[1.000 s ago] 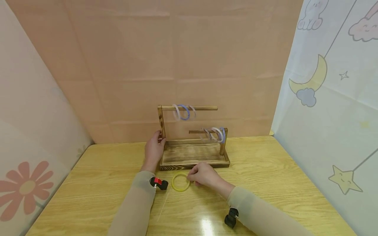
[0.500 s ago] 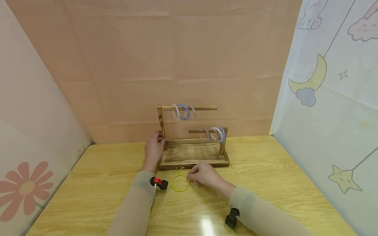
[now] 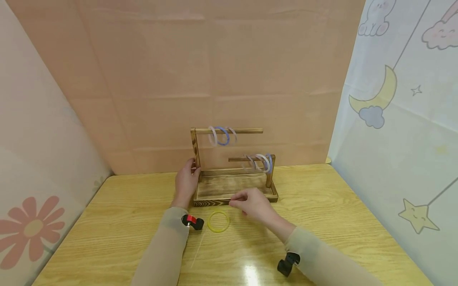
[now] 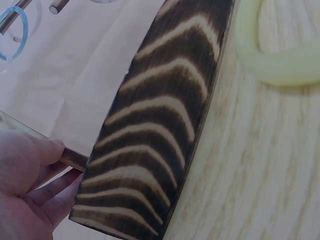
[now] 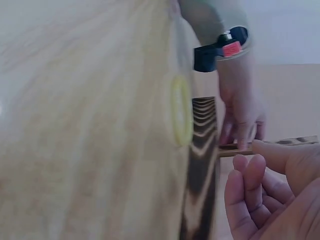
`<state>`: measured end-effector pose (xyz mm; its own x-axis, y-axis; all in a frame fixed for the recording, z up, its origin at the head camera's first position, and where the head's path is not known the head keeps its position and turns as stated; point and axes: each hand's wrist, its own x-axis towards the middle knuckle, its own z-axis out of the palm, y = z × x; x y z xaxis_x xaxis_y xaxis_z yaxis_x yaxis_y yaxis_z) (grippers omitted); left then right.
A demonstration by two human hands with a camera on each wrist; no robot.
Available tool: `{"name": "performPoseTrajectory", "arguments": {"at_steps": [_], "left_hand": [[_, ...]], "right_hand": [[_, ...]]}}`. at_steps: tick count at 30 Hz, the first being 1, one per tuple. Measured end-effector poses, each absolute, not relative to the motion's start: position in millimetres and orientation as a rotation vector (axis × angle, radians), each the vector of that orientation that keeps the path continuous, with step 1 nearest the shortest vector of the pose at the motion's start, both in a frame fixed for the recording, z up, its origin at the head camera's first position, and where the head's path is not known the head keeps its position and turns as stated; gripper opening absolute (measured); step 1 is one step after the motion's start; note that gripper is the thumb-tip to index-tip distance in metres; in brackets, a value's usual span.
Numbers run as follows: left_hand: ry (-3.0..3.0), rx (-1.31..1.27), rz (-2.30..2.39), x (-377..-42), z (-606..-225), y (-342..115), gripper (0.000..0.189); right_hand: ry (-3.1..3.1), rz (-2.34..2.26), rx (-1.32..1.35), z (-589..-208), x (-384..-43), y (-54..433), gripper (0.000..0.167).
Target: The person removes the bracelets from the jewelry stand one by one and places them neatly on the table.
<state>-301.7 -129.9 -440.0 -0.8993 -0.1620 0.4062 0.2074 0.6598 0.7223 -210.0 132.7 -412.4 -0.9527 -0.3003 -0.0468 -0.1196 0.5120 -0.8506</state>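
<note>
A dark-grained wooden rack (image 3: 234, 201) with a tray base and two horizontal bars stands on the table. My left hand (image 3: 187, 182) grips its left side; thumb and fingers hold the side rail in the left wrist view (image 4: 75, 159). A yellow ring (image 3: 209, 223) lies flat on the table in front of the rack. My right hand (image 3: 255, 204) hovers by the rack's front edge, right of the ring, fingers loosely bent and nothing in them. Pale rings and a blue ring (image 3: 228, 137) hang on the upper bar (image 3: 248, 131). Several rings (image 3: 267, 165) hang on the lower bar (image 3: 236, 159).
The wooden table (image 3: 322, 214) runs back to a tan backdrop (image 3: 150, 79). Patterned panels stand on both sides, a flower panel (image 3: 39, 131) at left and a moon-and-star panel (image 3: 411, 147) at right. Black cameras sit on both wrists.
My right hand has let go of the yellow ring and moved up and slightly right, to the rack's front edge. The ring and my left hand stay in place.
</note>
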Motion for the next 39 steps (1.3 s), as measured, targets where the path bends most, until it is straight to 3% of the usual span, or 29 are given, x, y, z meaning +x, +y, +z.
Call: {"name": "performPoseTrajectory", "arguments": {"at_steps": [22,39], "left_hand": [[-2.458,-0.007,-1.169,-301.8,-440.0,-130.8,0.045],[-2.463,-0.014,-1.161,-302.0,-441.0,-131.0,0.046]], "right_hand": [[2.847,-1.655,-0.488,-333.8,-239.9,146.7,0.025],[2.97,-1.738,-0.423,-309.6,-277.6,148.2,0.034]]}}
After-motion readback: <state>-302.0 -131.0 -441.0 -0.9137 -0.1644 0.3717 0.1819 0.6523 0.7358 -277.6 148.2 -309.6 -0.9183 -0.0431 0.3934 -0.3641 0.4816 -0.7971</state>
